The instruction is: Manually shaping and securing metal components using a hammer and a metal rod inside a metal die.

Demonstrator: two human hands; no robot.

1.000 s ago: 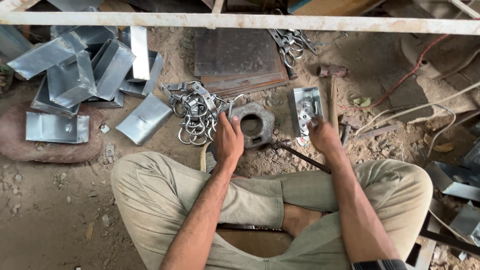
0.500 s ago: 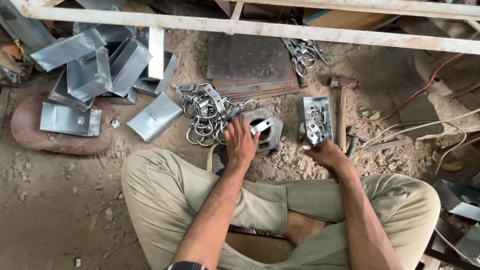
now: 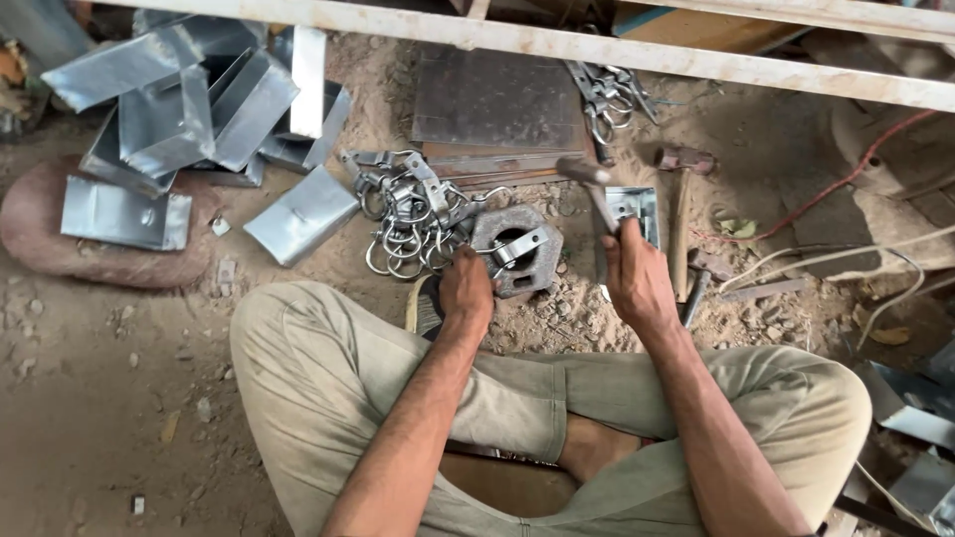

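I sit cross-legged on a dirt floor. My left hand (image 3: 468, 290) holds a small bent metal clamp piece (image 3: 519, 247) flat on a heavy hexagonal iron block (image 3: 517, 251) with a round hole. My right hand (image 3: 637, 278) grips the handle of a hammer (image 3: 593, 189), raised above and to the right of the block, its head blurred. A pile of shiny ring-shaped clamps (image 3: 408, 214) lies just left of the block.
Folded sheet-metal channels (image 3: 189, 109) are heaped at the far left. A dark steel plate (image 3: 497, 99) lies behind the block, a small metal tray (image 3: 637, 204) and a second hammer (image 3: 681, 164) to the right. More clamps (image 3: 607, 94) sit under a white bar (image 3: 557, 45).
My right hand left the metal tray, took hold of a hammer and raised it. My left hand set a clamp piece on the iron block and stays on it.
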